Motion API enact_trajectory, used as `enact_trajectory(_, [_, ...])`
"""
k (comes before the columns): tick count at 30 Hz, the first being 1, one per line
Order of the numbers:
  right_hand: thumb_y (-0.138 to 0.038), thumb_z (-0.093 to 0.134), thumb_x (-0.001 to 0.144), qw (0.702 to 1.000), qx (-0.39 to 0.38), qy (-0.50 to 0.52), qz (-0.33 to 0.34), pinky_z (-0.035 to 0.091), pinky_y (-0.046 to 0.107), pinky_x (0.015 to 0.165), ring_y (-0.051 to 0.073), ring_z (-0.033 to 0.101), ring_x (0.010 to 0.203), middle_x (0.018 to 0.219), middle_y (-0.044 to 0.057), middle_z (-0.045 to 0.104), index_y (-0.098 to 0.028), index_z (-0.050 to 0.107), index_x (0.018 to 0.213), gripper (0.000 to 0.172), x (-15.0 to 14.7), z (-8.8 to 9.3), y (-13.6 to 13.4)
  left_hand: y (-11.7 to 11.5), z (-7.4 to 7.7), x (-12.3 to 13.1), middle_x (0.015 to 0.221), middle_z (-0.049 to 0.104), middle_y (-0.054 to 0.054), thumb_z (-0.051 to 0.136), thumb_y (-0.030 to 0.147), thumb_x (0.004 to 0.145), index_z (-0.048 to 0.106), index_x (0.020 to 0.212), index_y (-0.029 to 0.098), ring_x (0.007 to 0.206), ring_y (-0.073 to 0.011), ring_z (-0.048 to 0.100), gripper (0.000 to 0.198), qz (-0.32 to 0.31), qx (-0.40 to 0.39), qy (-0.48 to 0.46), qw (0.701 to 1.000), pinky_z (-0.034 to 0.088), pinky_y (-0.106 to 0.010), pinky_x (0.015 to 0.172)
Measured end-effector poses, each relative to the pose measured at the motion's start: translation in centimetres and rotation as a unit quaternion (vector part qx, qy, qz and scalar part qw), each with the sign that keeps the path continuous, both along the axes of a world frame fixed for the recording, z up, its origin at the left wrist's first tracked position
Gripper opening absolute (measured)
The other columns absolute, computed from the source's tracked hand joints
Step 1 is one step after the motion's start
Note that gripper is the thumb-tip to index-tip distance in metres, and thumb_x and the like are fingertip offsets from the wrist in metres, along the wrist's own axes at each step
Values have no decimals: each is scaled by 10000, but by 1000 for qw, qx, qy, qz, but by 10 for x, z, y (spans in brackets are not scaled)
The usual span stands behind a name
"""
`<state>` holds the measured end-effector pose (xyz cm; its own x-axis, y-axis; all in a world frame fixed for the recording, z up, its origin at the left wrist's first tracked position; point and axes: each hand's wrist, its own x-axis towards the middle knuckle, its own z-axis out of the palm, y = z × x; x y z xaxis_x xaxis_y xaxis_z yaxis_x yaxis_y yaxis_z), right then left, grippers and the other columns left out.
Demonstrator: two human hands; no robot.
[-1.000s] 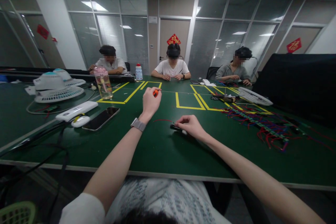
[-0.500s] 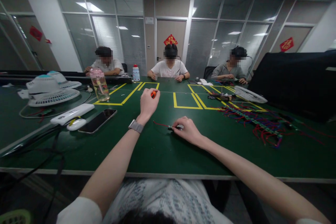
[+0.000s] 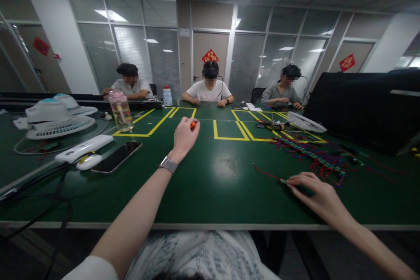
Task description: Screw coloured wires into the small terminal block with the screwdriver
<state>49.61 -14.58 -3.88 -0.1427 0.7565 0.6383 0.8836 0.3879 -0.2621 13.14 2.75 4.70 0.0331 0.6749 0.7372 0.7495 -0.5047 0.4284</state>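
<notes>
Where the small green circuit board [image 3: 283, 180] sits: four o'clock, its thin red wire [image 3: 267, 172] pointing lengthwise toward ten.
Right hand [image 3: 320, 194]: thumb and fingertips pinching the board.
Left hand [image 3: 184, 138]: curled round an orange object [image 3: 193, 126], perhaps a handle.

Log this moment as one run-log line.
left hand: holding orange object | right hand: pinching small part with red wire | beyond right hand: wired boards | surface: green table

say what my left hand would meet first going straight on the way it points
Across the green table, your left hand would probably meet the person opposite first; depth is unclear.
</notes>
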Motion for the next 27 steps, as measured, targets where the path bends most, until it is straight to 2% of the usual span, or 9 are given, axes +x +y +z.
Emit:
enact_trajectory(3, [-551,611,731,996,-13,51,-75,563,374,694,262,677,760,811,94,720,-285,694,758,279,37,-3,-13,0,-1,0,908,597,-47,472,342,868,656,889,207,800,-166,594,229,9,-9,12,1000,455,-269,738])
enact_trajectory(5, [-603,640,681,988,-40,93,-118,560,371,698,276,690,742,804,110,725,-285,713,744,332,50,-3,-18,0,-1,-1,913,601,-47,477,352,865,658,891,213,813,-169,598,229,8,-13,18,1000,455,-269,739])
enact_trajectory(12, [-604,703,570,953,-131,204,-183,542,365,734,317,694,836,846,122,740,-273,746,699,359,60,7,-21,-2,-1,-2,926,612,-45,495,378,851,659,912,216,814,-172,604,238,-4,-11,24,1000,455,-276,749])
enact_trajectory(14, [-612,704,559,953,-129,197,-190,536,380,755,321,691,838,857,131,738,-269,747,706,375,62,7,-21,-2,-1,-1,927,613,-45,493,382,852,658,913,216,811,-172,604,242,-4,-10,27,1000,453,-277,747])
enact_trajectory(18, [-653,675,569,971,-91,140,-169,526,426,763,324,687,796,833,133,733,-278,730,691,398,67,0,-21,-2,-1,0,925,609,-45,484,389,856,656,913,217,810,-173,605,250,1,-10,34,999,452,-276,738])
enact_trajectory(22, [-625,650,622,978,-81,104,-161,524,424,742,312,683,795,837,116,732,-291,718,702,350,69,-4,-19,-3,-2,0,933,607,-44,481,375,858,653,920,218,806,-169,606,241,0,-7,40,999,453,-270,728])
enact_trajectory(27, [-558,650,661,983,-85,56,-155,531,385,718,282,686,780,831,118,730,-284,718,716,288,70,-2,-16,-4,-2,0,939,609,-47,476,365,861,651,928,213,807,-171,608,242,3,-9,47,999,453,-266,717])
